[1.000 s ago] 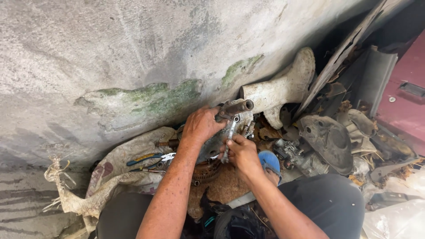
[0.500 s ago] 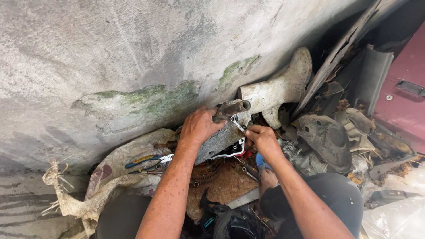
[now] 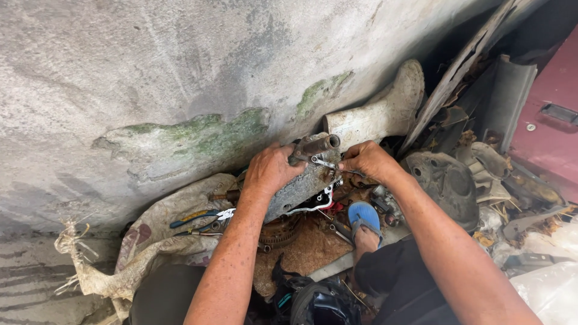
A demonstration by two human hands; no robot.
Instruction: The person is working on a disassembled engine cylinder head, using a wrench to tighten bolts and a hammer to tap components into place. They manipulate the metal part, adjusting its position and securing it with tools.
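Left hand (image 3: 271,171) is closed over the top of a grimy grey metal casing with a stub pipe (image 3: 301,180), propped against the stained concrete wall (image 3: 180,72). Right hand (image 3: 367,159), just beside it, pinches a small silver wrench (image 3: 323,161) at the casing's upper end. Below the left hand, blue-handled pliers (image 3: 201,218) lie on a dirty printed sack (image 3: 162,241). Below the right hand sits a blue sandal (image 3: 363,216). Scrap crowds the right side; little free room.
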